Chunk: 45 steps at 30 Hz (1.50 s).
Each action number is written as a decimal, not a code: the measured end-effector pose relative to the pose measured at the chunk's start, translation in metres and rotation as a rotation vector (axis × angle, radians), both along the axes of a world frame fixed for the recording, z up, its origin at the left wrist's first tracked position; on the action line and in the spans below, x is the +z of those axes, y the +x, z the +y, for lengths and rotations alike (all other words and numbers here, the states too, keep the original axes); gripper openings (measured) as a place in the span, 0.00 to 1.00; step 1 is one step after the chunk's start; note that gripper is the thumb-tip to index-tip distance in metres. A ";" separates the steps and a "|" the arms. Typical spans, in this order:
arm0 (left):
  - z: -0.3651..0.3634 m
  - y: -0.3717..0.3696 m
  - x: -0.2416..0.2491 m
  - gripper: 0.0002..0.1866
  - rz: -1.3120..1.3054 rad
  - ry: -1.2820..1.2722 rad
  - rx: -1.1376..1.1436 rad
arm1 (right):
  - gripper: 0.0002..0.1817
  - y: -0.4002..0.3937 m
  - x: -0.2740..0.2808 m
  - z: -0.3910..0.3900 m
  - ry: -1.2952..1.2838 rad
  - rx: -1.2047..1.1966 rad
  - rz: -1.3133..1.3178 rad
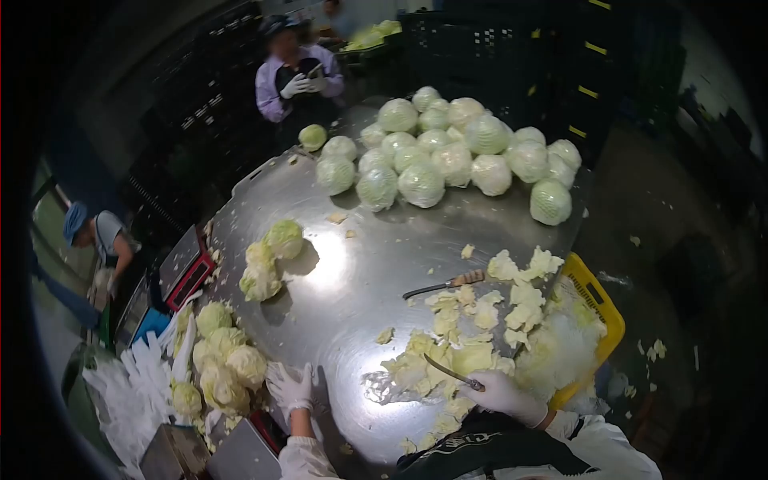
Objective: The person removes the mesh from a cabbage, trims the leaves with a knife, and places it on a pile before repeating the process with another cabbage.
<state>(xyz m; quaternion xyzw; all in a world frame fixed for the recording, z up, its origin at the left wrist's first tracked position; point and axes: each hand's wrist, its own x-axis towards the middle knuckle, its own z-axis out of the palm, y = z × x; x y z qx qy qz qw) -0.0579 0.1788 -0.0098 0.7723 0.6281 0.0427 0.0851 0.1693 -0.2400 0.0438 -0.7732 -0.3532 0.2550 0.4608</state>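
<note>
My right hand (506, 398), in a white glove, is closed round the handle of a curved knife (448, 371). The blade points up and left over loose cabbage leaves (420, 364) on the metal table. On the left, my gloved left hand (290, 389) is open, its fingers stretched toward the nearest cabbage (246, 366) of a trimmed pile. Crumpled clear plastic film (376, 387) lies left of the leaves. A second curved knife (444, 283) with a wrapped handle rests farther up the table.
Wrapped cabbages (422, 185) crowd the far side of the metal table (376, 248). Three bare cabbages (284, 238) stand at left. A yellow crate (606, 300) holds trimmings at right. White plastic sleeves (132, 392) hang lower left. A person (300, 76) stands across; another (108, 240) bends at left.
</note>
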 end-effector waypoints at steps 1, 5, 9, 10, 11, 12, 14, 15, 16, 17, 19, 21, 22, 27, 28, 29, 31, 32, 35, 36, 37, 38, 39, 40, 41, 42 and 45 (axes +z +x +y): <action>-0.007 -0.001 -0.027 0.54 -0.042 -0.108 -0.017 | 0.12 0.004 -0.002 -0.007 0.005 -0.036 0.007; -0.097 0.039 -0.040 0.50 -0.159 0.100 -0.435 | 0.15 0.015 -0.023 -0.047 0.041 -0.265 -0.001; -0.185 0.100 -0.032 0.47 -0.426 -0.103 -0.738 | 0.12 0.019 -0.048 -0.083 0.097 -0.401 0.040; -0.205 0.114 -0.036 0.45 -0.524 -0.078 -0.829 | 0.11 0.020 -0.047 -0.089 0.100 -0.454 0.098; -0.224 0.135 -0.027 0.42 -0.573 -0.132 -0.920 | 0.10 0.022 -0.046 -0.095 0.103 -0.507 0.152; -0.246 0.148 -0.024 0.40 -0.568 -0.121 -0.987 | 0.11 0.023 -0.046 -0.100 0.127 -0.548 0.188; -0.286 0.178 -0.019 0.39 -0.539 -0.113 -1.159 | 0.11 0.024 -0.059 -0.112 0.127 -0.610 0.172; -0.304 0.194 -0.022 0.40 -0.544 -0.145 -1.228 | 0.11 0.025 -0.066 -0.119 0.125 -0.655 0.157; -0.322 0.212 -0.023 0.40 -0.550 -0.176 -1.296 | 0.12 0.027 -0.070 -0.128 0.117 -0.674 0.181; -0.340 0.231 -0.015 0.40 -0.591 -0.231 -1.402 | 0.12 0.029 -0.062 -0.132 0.120 -0.691 0.178; -0.365 0.263 -0.005 0.39 -0.627 -0.289 -1.529 | 0.12 0.032 -0.044 -0.142 0.132 -0.767 0.174; -0.383 0.293 0.015 0.33 -0.845 -0.733 -1.611 | 0.12 0.032 -0.043 -0.156 0.102 -0.821 0.173; -0.379 0.299 0.038 0.22 -0.772 -0.518 -1.614 | 0.13 0.032 -0.044 -0.167 0.064 -0.856 0.174; -0.287 0.369 0.024 0.15 -0.800 0.000 -1.350 | 0.13 0.017 -0.071 -0.207 0.057 -0.986 0.191; -0.261 0.383 0.010 0.20 -0.630 0.110 -1.342 | 0.14 0.014 -0.077 -0.212 0.032 -0.983 0.196; -0.242 0.393 0.000 0.25 -0.464 0.224 -1.327 | 0.14 0.011 -0.085 -0.216 0.046 -1.013 0.199; -0.216 0.404 -0.020 0.30 -0.072 0.123 -1.212 | 0.16 0.005 -0.098 -0.218 0.092 -0.980 0.037; -0.197 0.407 -0.039 0.29 -0.137 0.109 -1.280 | 0.16 0.004 -0.073 -0.216 0.081 -0.995 0.078; -0.193 0.389 -0.009 0.24 -0.238 -0.042 -1.267 | 0.17 0.001 -0.083 -0.215 0.123 -0.986 0.045; -0.195 0.375 0.009 0.23 -0.276 -0.003 -1.247 | 0.17 -0.001 -0.085 -0.216 0.127 -1.005 0.056; -0.192 0.364 0.019 0.23 -0.313 0.038 -1.223 | 0.17 -0.003 -0.086 -0.216 0.103 -0.977 0.022; -0.175 0.356 0.012 0.21 -0.346 0.054 -1.209 | 0.18 -0.005 -0.087 -0.218 0.079 -0.943 -0.013; -0.178 0.342 0.023 0.17 -0.481 -0.003 -1.142 | 0.18 -0.007 -0.088 -0.219 0.084 -0.946 -0.004; -0.160 0.335 0.014 0.15 -0.469 -0.091 -1.055 | 0.15 -0.008 -0.090 -0.219 0.066 -0.937 0.047; -0.141 0.327 0.001 0.13 -0.456 -0.174 -0.962 | 0.14 -0.009 -0.090 -0.218 0.050 -0.922 0.097; -0.135 0.320 -0.009 0.13 -0.355 -0.173 -0.942 | 0.14 -0.010 -0.089 -0.218 0.059 -0.916 0.102; -0.123 0.318 -0.058 0.13 -0.158 -0.106 -0.980 | 0.13 -0.013 -0.077 -0.217 0.033 -0.887 0.088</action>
